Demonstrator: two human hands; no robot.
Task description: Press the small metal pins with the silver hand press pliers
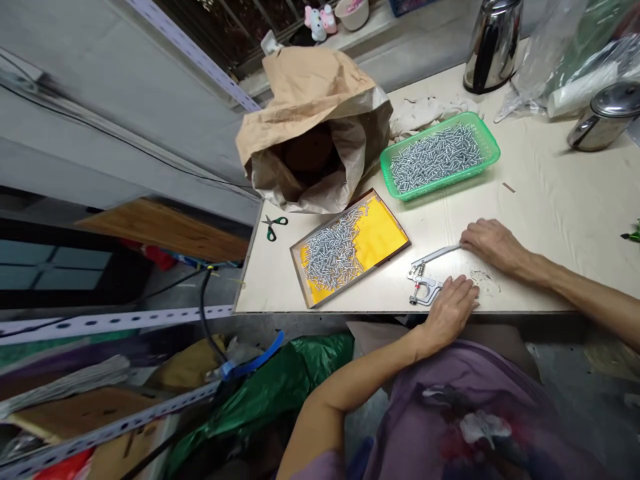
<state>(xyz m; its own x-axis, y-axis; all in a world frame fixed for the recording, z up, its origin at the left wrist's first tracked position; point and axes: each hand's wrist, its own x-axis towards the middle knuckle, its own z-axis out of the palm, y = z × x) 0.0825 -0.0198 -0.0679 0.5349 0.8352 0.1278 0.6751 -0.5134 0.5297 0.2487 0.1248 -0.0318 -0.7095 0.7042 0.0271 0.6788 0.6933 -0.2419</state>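
Note:
A pair of silver snap-fastener pliers (426,288) lies on the table near the front edge, its long upper handle raised. A spring and a small red ring show at its jaw end. My left hand (451,308) is closed over the lower handle, palm down. My right hand (493,245) is curled at the end of the upper handle, and its fingertips are partly hidden. Left of the pliers is a shallow tray (383,230) with a yellow bottom and a heap of small silver metal pieces (333,257). Small scraps (486,283) lie beside the hands.
A green plastic basket (440,185) of similar metal pieces stands behind the tray. An open brown paper bag (315,87) leans at the back left. Green-handled scissors (274,227) lie by the left edge. A metal kettle (493,47) and a lidded metal pot (606,117) stand at the back right.

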